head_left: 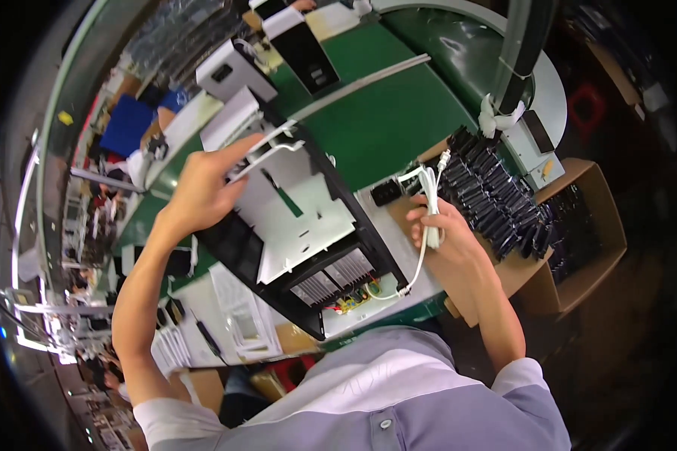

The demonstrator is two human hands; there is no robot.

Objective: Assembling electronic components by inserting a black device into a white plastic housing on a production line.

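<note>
Our left hand [207, 188] is closed, thumb against fingers, on a thin, smooth white strip [267, 155] with bent ends, which we hold over the far left part of the case [237, 259]; our right hand [453, 234] has its fingers curled around a glossy white cable [432, 210], folded into a slim bundle just beside the case's right wall. The case lies open in front of our body, long and boxy, with matt black walls. Inside it sits a flat white plate [308, 229], pierced by slots, and nearer us a ribbed grey metal block [346, 272] with thin coloured wires [351, 304] beside it. The cable runs down to the near right corner of the case. To the right, a heap of black bundles [496, 199] looks wrapped in shiny, crinkled plastic, and past it an open cardboard box [609, 244] holds more dark pieces, too dim to make out. At the far side stand 2 boxy units [305, 56], white with black faces or openings. Flat white frames [252, 319] lie to the left of the case. The table [391, 120] is smooth and green, a thick grey post [523, 52] rises at its far right, and a crowded workroom stretches away on the left, blurred
</note>
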